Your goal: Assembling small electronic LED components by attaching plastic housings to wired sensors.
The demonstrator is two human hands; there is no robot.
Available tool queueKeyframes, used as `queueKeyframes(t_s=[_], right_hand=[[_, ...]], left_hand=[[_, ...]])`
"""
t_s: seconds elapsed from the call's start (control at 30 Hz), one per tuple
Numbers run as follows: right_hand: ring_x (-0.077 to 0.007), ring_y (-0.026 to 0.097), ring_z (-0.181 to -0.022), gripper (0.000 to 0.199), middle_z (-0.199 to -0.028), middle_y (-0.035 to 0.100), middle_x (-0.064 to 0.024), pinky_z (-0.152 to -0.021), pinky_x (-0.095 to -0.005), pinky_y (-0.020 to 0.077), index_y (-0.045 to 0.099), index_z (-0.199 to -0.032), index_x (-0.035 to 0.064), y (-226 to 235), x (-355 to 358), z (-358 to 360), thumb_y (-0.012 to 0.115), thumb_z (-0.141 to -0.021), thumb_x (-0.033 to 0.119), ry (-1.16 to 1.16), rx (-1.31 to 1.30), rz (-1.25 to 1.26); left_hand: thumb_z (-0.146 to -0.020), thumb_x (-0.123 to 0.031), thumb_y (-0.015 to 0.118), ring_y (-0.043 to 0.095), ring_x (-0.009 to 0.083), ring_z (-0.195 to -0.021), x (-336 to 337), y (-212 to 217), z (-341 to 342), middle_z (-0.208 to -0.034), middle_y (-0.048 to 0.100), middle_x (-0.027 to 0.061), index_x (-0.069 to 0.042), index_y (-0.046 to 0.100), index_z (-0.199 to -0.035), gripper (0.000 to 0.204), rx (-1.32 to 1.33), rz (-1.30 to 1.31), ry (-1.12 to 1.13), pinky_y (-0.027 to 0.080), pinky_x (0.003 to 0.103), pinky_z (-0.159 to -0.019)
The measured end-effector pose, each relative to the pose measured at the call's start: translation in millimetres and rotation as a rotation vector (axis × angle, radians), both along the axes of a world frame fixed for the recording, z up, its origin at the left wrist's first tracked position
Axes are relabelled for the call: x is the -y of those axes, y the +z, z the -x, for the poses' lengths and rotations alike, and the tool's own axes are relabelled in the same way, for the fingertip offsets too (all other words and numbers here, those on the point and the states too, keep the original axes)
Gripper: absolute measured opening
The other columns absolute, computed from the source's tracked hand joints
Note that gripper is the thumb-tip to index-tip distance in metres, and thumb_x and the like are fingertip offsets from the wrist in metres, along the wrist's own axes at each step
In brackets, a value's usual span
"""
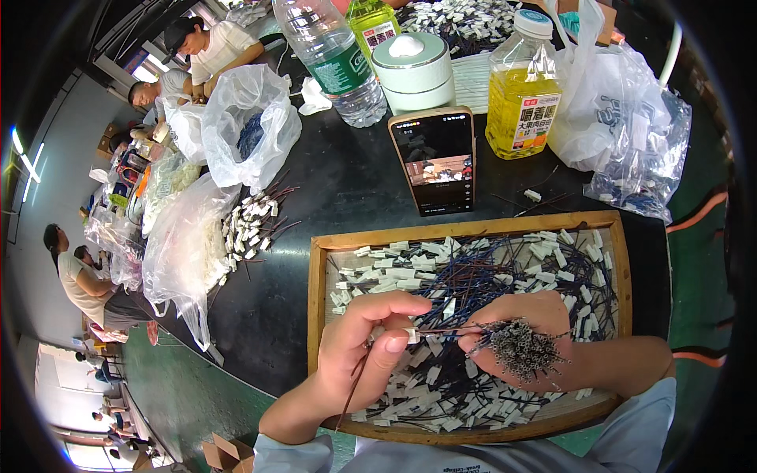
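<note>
My left hand (359, 355) is closed, with a small white connector (413, 335) pinched between thumb and finger. A thin dark wire runs from that connector across to my right hand (528, 315). Another brown wire (352, 394) hangs down below the left palm. A thick bundle of dark wires (522, 351) sits in my closed right hand, its cut ends facing me. Both hands are over a wooden-framed tray (317, 292), which holds many white connectors on blue and brown wires.
Behind the tray, a phone (435, 162) stands upright near a water bottle (335, 67), a pale green container (414, 75) and a yellow drink bottle (524, 94). Plastic bags (189, 236) and a connector pile (251, 225) lie left; more bags (623, 118) right. Several people sit beyond.
</note>
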State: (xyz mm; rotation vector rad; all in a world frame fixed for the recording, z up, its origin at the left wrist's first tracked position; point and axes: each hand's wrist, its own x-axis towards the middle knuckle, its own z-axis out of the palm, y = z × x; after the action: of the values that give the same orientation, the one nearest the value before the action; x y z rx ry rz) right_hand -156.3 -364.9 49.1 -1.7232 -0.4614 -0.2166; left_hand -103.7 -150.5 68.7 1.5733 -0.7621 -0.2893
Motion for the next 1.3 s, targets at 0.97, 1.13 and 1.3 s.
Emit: queueKeyframes(t_s=[0.97, 1.13, 1.3], right_hand=[[-0.0091, 0.06, -0.072, 0.014, -0.08, 0.064, -0.0061, -0.06, -0.024, 0.0471, 0.06, -0.089, 0.0009, 4.1, 3.2, 4.5, 0.066, -0.079, 0.008, -0.014, -0.102, -0.1], [-0.0054, 0.053, -0.072, 0.02, -0.078, 0.059, -0.0011, -0.064, -0.0219, 0.0429, 0.055, -0.097, 0.0012, 6.2, -13.2, 4.1, 0.064, -0.083, 0.012, -0.208, -0.202, -0.171], [-0.0033, 0.051, -0.074, 0.02, -0.082, 0.061, -0.0014, -0.063, -0.0219, 0.0394, 0.054, -0.096, 0.0015, 10.2, -17.4, 6.9, 0.066, -0.083, 0.011, -0.202, -0.452, -0.553]], left_hand=[[-0.093, -0.022, 0.05, 0.037, 0.005, -0.047, -7.5, 1.3, -16.0, -0.066, 0.05, 0.0011, -0.001, 0.045, -0.1, 0.023, -0.36, 0.268, 0.162, 0.031, 0.019, -0.041], [-0.09, -0.025, 0.027, 0.026, 0.007, -0.043, -9.8, 0.1, -33.7, -0.075, 0.038, 0.0004, -0.01, 0.04, -0.1, 0.022, -0.801, 0.566, 0.109, 0.021, 0.019, -0.036], [-0.092, -0.019, 0.029, 0.025, 0.0065, -0.042, -12.1, -5.0, -33.6, -0.075, 0.038, -0.0008, -0.009, 0.044, -0.099, 0.019, -0.81, 0.653, 0.098, 0.021, 0.02, -0.034]])
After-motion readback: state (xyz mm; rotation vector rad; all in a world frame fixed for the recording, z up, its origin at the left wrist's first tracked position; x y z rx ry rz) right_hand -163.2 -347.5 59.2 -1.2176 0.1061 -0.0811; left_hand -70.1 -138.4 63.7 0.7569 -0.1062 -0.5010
